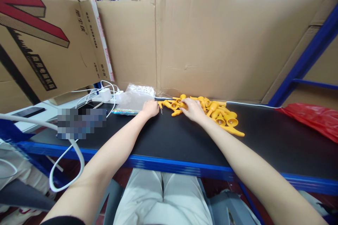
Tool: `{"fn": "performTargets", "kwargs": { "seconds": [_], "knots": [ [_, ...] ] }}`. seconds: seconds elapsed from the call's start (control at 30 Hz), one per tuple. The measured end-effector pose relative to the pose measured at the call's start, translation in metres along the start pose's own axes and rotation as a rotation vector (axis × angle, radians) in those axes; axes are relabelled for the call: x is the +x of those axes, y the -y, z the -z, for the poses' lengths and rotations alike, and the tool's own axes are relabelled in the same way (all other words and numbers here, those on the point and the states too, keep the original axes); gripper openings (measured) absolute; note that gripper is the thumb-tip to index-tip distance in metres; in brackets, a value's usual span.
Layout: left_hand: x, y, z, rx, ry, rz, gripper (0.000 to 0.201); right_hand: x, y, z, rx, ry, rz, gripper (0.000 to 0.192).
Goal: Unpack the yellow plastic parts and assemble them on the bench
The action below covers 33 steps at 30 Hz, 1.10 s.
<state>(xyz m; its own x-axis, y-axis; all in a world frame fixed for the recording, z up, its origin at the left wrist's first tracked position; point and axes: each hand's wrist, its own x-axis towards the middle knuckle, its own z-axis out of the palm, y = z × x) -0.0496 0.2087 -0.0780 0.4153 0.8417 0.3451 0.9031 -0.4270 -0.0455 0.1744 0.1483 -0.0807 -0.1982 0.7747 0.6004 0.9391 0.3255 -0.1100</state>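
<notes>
My left hand is closed at the left end of a heap of yellow plastic pieces. Out of its right side sticks a small yellow corkscrew, its metal spiral pointing down. My right hand curls its fingers round a yellow bell-shaped piece in the heap; the palm side is hidden. More yellow bell-shaped pieces lie to the right, some with metal inside their mouths. A long curved yellow piece lies nearest the front.
A clear plastic bag lies left of my left hand. White chargers and cables are farther left. A red plastic bag sits at the right. Cardboard walls the back; a blue beam edges the black tabletop.
</notes>
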Motion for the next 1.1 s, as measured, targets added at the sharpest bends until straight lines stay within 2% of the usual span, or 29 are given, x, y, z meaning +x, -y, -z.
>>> {"fn": "performTargets", "kwargs": {
  "seconds": [0.17, 0.3, 0.43, 0.63, 0.73, 0.9, 1.1],
  "knots": [
    [-0.002, -0.015, 0.004, -0.058, 0.07, -0.097, 0.035, 0.0, 0.002, 0.003, 0.006, 0.023, -0.005, 0.025],
    [-0.001, -0.014, -0.003, -0.053, 0.126, -0.137, 0.039, -0.001, 0.003, 0.003, 0.057, 0.035, 0.035, 0.025],
    [0.0, -0.01, -0.006, -0.036, 0.17, -0.12, 0.045, -0.003, 0.01, 0.002, 0.167, 0.063, 0.104, 0.029],
    [0.004, -0.011, -0.012, -0.026, 0.226, -0.02, 0.051, -0.005, 0.019, -0.003, 0.223, 0.164, 0.117, 0.036],
    [0.007, -0.007, -0.016, -0.037, 0.231, 0.012, 0.053, -0.005, 0.017, -0.007, 0.231, 0.213, 0.119, 0.038],
    [0.01, 0.005, -0.019, -0.022, 0.225, -0.029, 0.054, -0.004, 0.01, -0.014, 0.172, 0.259, 0.101, 0.036],
    [0.015, 0.02, -0.023, -0.051, 0.188, -0.077, 0.051, -0.002, 0.003, -0.012, 0.122, 0.306, -0.011, 0.028]
  ]
}}
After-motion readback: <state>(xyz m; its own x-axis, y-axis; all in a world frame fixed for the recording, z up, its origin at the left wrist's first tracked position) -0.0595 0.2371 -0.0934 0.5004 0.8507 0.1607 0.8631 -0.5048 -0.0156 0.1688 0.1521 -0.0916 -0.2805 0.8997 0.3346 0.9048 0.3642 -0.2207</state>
